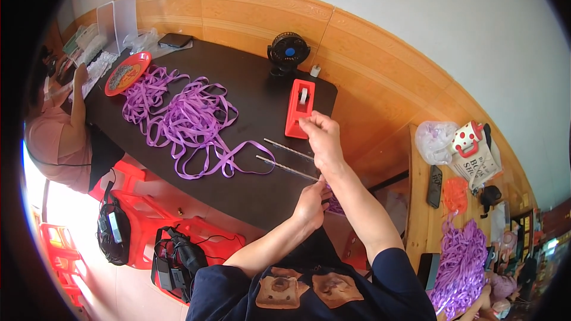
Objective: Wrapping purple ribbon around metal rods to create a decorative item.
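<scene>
A red tape dispenser [292, 120] with a white roll stands near the table's right end. At its near end is my right hand [324, 139], thumb and fingers pinched together; whatever they hold is too small to make out. My left hand [310, 205] is closed at the table edge, with a bit of purple ribbon showing at its fingertips. Two thin metal rods [285, 167] stick out leftward over the table beside my hands. A strand of the purple ribbon pile [193, 113] loops to the tip of the nearer rod.
A small black fan [288, 52] stands by the wall. At the far left, a red plate [129, 74] holds small grey pieces, near a seated person. Red stools [143, 220] and black bags [172, 258] lie left of me. More ribbon [461, 267] covers a wooden table at right.
</scene>
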Demonstrator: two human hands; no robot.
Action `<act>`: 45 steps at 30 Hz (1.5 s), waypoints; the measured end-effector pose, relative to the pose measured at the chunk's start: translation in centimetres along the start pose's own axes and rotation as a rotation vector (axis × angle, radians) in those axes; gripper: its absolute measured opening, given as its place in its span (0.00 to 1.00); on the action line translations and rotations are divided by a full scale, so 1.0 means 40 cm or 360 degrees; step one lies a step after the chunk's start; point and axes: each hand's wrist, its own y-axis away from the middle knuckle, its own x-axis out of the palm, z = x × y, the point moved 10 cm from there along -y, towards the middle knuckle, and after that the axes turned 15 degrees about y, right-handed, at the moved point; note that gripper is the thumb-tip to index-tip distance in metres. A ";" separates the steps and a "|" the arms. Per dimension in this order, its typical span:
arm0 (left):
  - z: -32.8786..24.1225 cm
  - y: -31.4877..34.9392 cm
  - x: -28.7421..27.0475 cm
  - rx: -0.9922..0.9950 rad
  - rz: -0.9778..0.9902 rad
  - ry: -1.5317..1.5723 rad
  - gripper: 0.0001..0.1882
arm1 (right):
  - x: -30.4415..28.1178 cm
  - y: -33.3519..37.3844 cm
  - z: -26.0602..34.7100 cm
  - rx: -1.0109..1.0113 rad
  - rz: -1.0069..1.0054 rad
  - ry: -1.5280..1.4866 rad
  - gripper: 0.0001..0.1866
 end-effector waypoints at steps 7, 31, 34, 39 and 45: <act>-0.004 0.020 0.015 0.0013 0.0078 0.0033 0.15 | 0.011 0.048 -0.077 0.0123 0.0200 0.0113 0.09; -0.008 0.014 -0.004 0.0117 -0.0126 -0.0093 0.20 | -0.143 0.150 -0.160 0.0002 0.1555 0.0090 0.06; -0.004 0.014 -0.005 0.0150 -0.0160 -0.0070 0.20 | -0.135 0.145 -0.160 -0.0171 0.1538 0.0130 0.05; 0.000 0.006 -0.009 0.0253 -0.0320 -0.0048 0.19 | -0.133 0.142 -0.150 -0.0289 0.1488 0.0164 0.04; -0.005 -0.004 -0.015 0.0403 -0.0496 -0.0045 0.17 | -0.134 0.135 -0.135 -0.0433 0.1326 0.0203 0.06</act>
